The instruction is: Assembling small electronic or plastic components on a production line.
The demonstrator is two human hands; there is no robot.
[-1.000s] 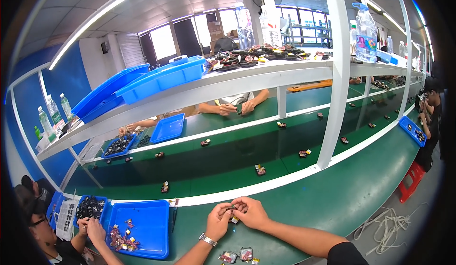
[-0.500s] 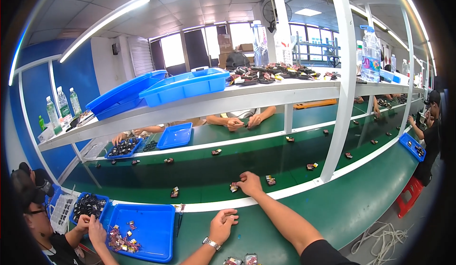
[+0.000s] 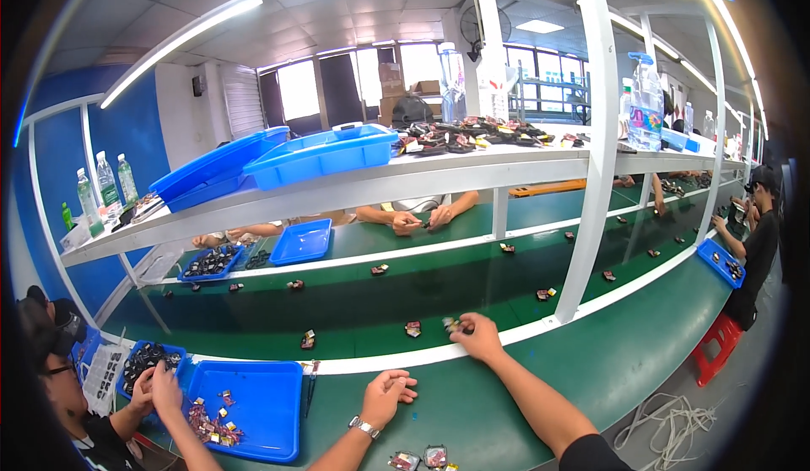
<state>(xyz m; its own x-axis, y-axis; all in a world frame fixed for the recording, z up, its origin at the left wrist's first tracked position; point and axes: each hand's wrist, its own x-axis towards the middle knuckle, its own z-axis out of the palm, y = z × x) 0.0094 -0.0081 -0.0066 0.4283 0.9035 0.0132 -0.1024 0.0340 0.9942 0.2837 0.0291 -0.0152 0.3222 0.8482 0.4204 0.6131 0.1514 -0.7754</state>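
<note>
My right hand [image 3: 478, 337] reaches over the far side of the white rail, its fingertips pinched on a small electronic part [image 3: 453, 326] with a dark body and a pale-yellow patch; the part is blurred. To its left another such part [image 3: 412, 328] lies on the dark green conveyor belt [image 3: 359, 311]. My left hand [image 3: 388, 397], with a metal watch at the wrist, rests on the green bench [image 3: 548, 378], fingers loosely curled and nothing seen in them. Close to me on the bench lie two similar parts, one dark-framed with red wires [image 3: 435, 456].
A blue tray [image 3: 283, 395] with several small parts stands left of my left hand; tweezers [image 3: 310, 387] lie beside it. A co-worker sits at the left, hands raised. A white post [image 3: 582, 218] rises right of my right hand. An upper shelf [image 3: 422, 170] holds blue trays and bottles.
My right hand has moved right, away from one part on the belt, and now has the neighbouring part at its fingertips. My left hand stays nearly in place. The view has shifted slightly.
</note>
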